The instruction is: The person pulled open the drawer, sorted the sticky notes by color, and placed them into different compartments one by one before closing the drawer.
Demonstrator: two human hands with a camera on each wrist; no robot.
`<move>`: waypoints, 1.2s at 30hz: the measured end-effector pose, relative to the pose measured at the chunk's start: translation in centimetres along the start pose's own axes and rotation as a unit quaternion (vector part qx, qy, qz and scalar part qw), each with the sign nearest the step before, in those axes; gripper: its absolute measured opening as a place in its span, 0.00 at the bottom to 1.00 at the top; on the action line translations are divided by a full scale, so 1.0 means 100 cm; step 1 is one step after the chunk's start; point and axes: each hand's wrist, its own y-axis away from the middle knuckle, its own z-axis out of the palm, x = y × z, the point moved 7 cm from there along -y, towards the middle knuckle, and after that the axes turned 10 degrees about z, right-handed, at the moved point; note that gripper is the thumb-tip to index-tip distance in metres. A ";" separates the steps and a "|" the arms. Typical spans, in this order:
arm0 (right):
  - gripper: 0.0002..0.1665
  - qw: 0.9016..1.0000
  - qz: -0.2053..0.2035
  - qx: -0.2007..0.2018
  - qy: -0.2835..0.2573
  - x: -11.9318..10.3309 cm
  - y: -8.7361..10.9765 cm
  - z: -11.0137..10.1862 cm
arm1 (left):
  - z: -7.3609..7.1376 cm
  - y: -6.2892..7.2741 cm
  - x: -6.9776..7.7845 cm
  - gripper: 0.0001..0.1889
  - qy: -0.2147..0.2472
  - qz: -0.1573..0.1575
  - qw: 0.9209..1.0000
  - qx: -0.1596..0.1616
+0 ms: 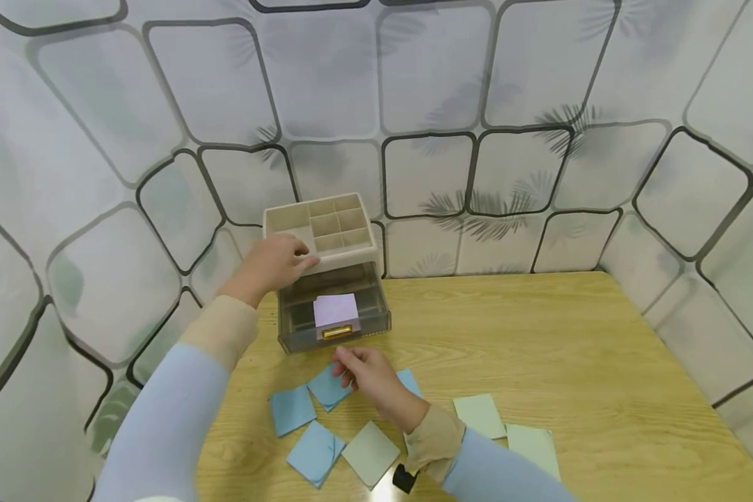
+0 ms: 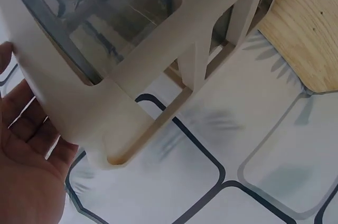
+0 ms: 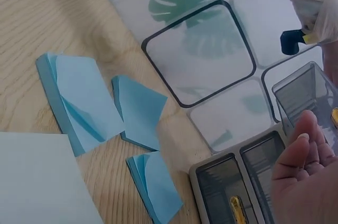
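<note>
A cream desk organizer (image 1: 345, 258) stands near the back wall, its smoky clear drawer (image 1: 373, 317) pulled out. Inside the drawer lies a pad of purple sticky notes (image 1: 335, 309) behind the gold handle (image 1: 337, 332). My left hand (image 1: 279, 261) grips the organizer's front left top edge; in the left wrist view its fingers (image 2: 31, 123) lie along the cream side. My right hand (image 1: 373, 380), fingers loosely bent and nothing seen in them, hovers just in front of the drawer. Below it are several blue sticky-note pads (image 1: 293, 410), one partly hidden by the hand.
Pale green pads (image 1: 370, 453) lie at the front of the wooden table (image 1: 508, 335), two of them farther right (image 1: 480, 416). Small compartments (image 1: 339, 223) divide the organizer's top. Patterned cloth walls (image 1: 427, 174) border the back and sides.
</note>
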 end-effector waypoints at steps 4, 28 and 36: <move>0.26 1.000 0.005 -0.001 -0.023 0.000 -0.003 -0.002 | 0.005 -0.006 0.001 0.22 0.030 -0.002 0.999 -0.013; 0.24 0.997 -0.003 -0.002 -0.076 -0.005 -0.011 -0.002 | 0.017 -0.001 -0.005 0.17 0.077 -0.016 0.997 0.023; 0.28 0.996 -0.005 -0.024 -0.087 -0.011 -0.014 0.001 | 0.016 -0.001 -0.006 0.17 0.073 -0.018 0.997 0.031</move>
